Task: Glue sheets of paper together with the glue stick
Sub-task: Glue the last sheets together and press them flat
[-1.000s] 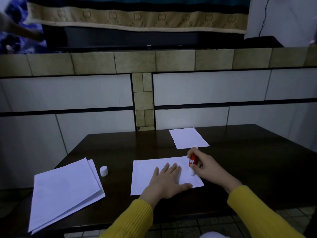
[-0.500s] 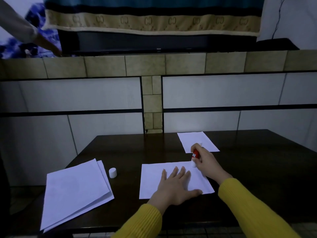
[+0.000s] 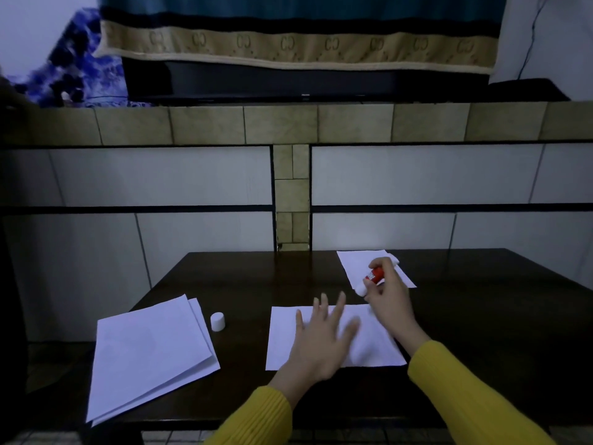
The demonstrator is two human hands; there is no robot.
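Observation:
A white sheet of paper (image 3: 282,342) lies on the dark table in front of me. My left hand (image 3: 321,342) rests flat on it with fingers spread. My right hand (image 3: 388,293) holds a red glue stick (image 3: 373,276), tilted, its white tip just beyond the sheet's far right corner. The stick's white cap (image 3: 217,321) stands on the table to the left. A second sheet (image 3: 356,264) lies further back, partly behind my right hand. A stack of white sheets (image 3: 147,354) sits at the left front.
The dark wooden table (image 3: 481,332) ends against a tiled wall (image 3: 192,178). A tiled ledge (image 3: 288,123) above carries a dark object under a patterned cloth (image 3: 288,43). Tiled floor shows below the table's front edge.
My right hand has lifted the glue stick off the sheet and moved it away from me, beyond the far right corner. My left hand stays on the sheet. The camera view has shifted.

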